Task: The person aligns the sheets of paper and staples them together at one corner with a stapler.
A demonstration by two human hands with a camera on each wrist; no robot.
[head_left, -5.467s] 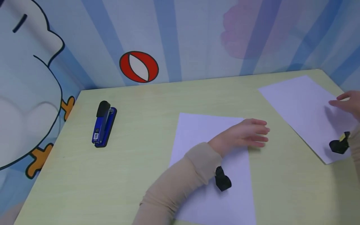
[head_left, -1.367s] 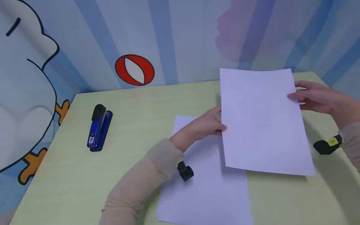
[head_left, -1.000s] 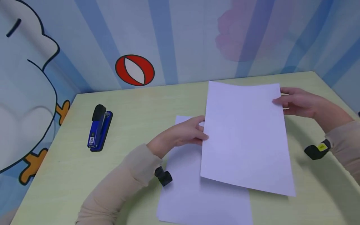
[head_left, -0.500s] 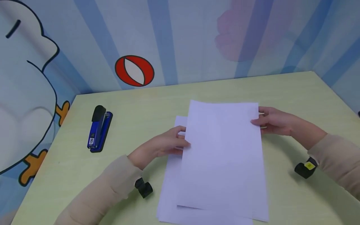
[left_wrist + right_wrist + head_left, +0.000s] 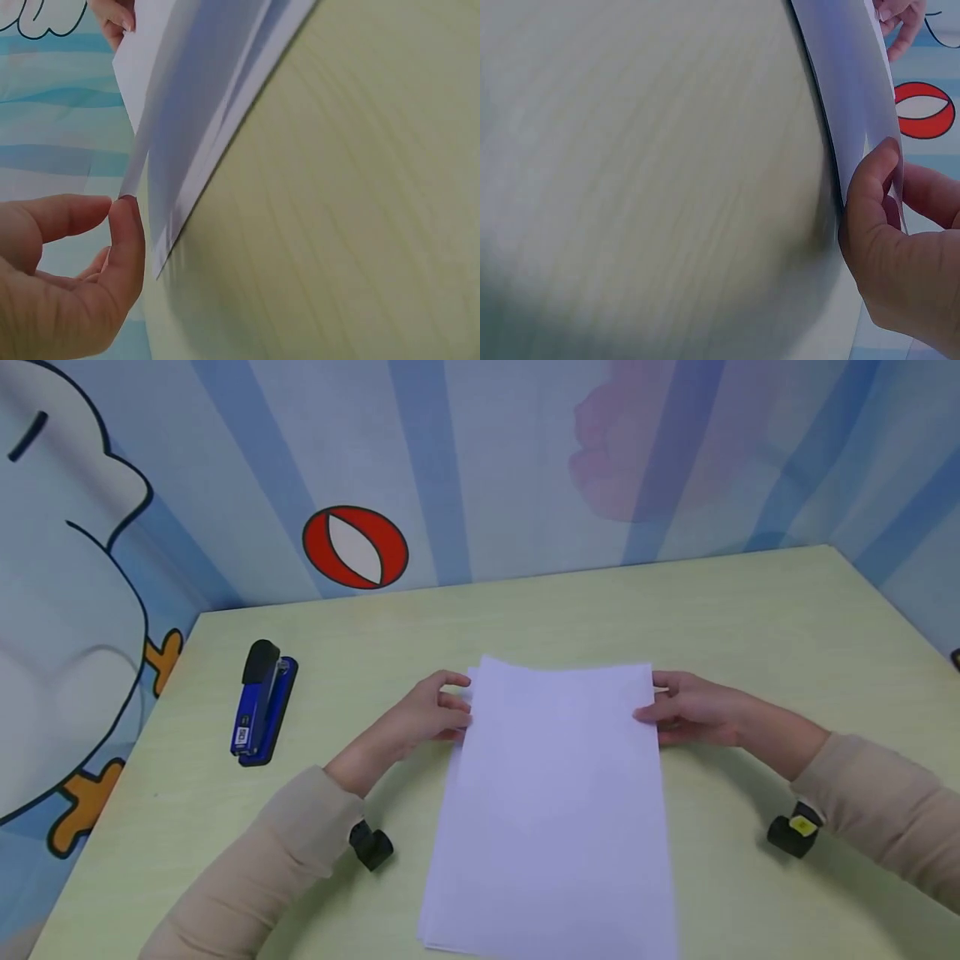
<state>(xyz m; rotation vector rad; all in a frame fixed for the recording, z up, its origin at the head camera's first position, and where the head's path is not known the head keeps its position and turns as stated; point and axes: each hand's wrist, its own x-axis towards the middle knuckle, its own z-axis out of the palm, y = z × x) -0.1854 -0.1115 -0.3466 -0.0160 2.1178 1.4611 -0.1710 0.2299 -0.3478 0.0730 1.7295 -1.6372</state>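
Observation:
In the head view a white sheet of paper (image 5: 562,810) lies over other white sheets (image 5: 437,893), whose left margin peeks out beneath it. My left hand (image 5: 420,718) pinches the sheet's left edge near the far corner. On the opposite edge my right hand (image 5: 701,710) pinches it between thumb and fingers. Seen from the left wrist, the top sheet (image 5: 139,161) is lifted at that edge, with a gap above the sheets below (image 5: 191,150). The right wrist view shows the paper (image 5: 847,97) bowed along its right side, thumb and fingers on either face.
A blue and black stapler (image 5: 264,706) stands at the left of the pale wooden table (image 5: 375,643). Behind the table rises a wall (image 5: 510,468) with printed cartoon figures and a red ball. Small black cameras hang at both wrists.
Both hands have brought the sheet from the right, leftward and down toward me, onto the other sheets. Earlier it was held above the table. The stapler has stayed put.

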